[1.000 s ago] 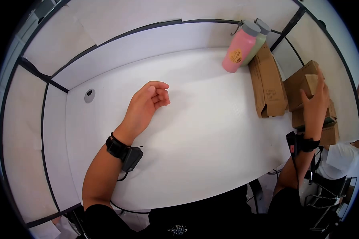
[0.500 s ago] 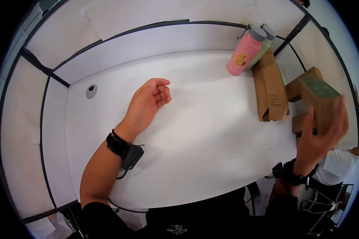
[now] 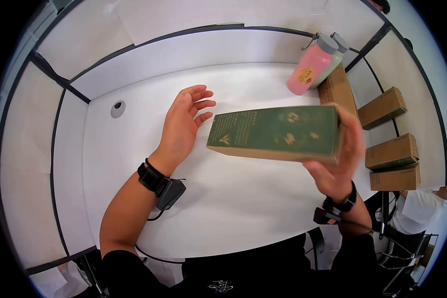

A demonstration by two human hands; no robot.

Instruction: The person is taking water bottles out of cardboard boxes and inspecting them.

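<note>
White tabletop [image 3: 243,208] is spreading beneath the fingers of the left hand [image 3: 183,121] and the right hand [image 3: 338,174]. Between them a long green-and-brown box [image 3: 275,131] is lying level in the right hand's grasp, its green face turning upward; those fingers are wrapping the right end, thumb pressing along the near edge and the others curving round the far side, probably because that end is narrow enough to span. The left fingers are curling loosely, gripping nothing, and are hovering just beside the box's other end; whether they are touching it, I cannot tell. Beyond the right fingertips a brown carton [image 3: 338,89] is resting partly hidden, while three smaller-looking cartons [image 3: 382,107] are sitting to the right of that hand, perhaps for easy reach. Past the fingers, a pink bottle [image 3: 309,69] and a pale green bottle [image 3: 333,63] are standing close together near the back, seemingly out of the way. Left of the left fingers, a grey cable grommet [image 3: 117,109] is sitting in the tabletop.
</note>
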